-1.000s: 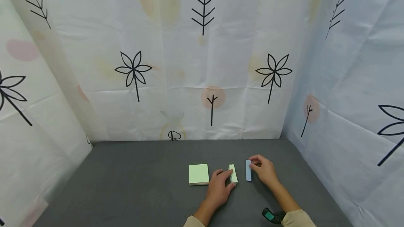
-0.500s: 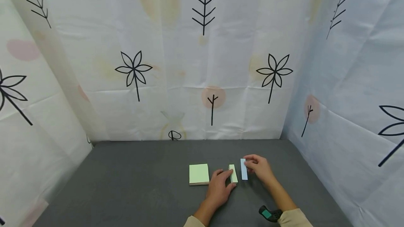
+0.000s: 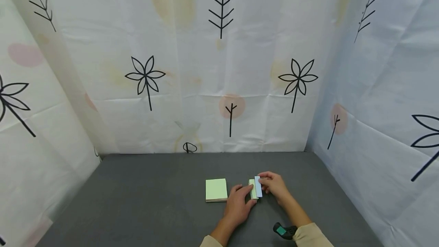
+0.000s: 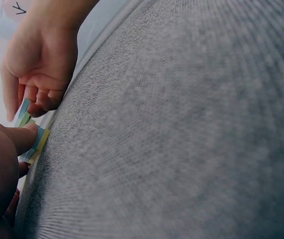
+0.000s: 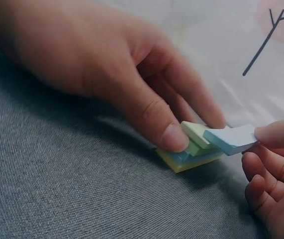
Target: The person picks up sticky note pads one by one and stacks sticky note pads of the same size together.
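Note:
A small stack of narrow sticky note pads (image 5: pixel 197 163) lies on the dark table, pale green on top with blue and yellow layers below. My left hand (image 3: pixel 237 205) grips this stack between thumb and fingers at its near and far ends. Between right thumb and fingers, my right hand (image 3: pixel 276 188) pinches a narrow light-blue sticky note pad (image 5: pixel 234 138). That pad is tilted and overlaps the right edge of the green top layer; whether its underside rests flat there cannot be told. In the left wrist view the left thumb partly covers the stack (image 4: pixel 38 144).
Left of the hands lies a square pale-green stack of sticky notes (image 3: pixel 216 190). A black and teal device (image 3: pixel 284 231) is at the right wrist. The grey table (image 3: pixel 144 201) meets patterned curtains (image 3: pixel 185 64) at the back and sides.
My right hand has moved left with the light-blue pad, from apart on the right to over the edge of the stack. The left hand has stayed in place, holding the stack.

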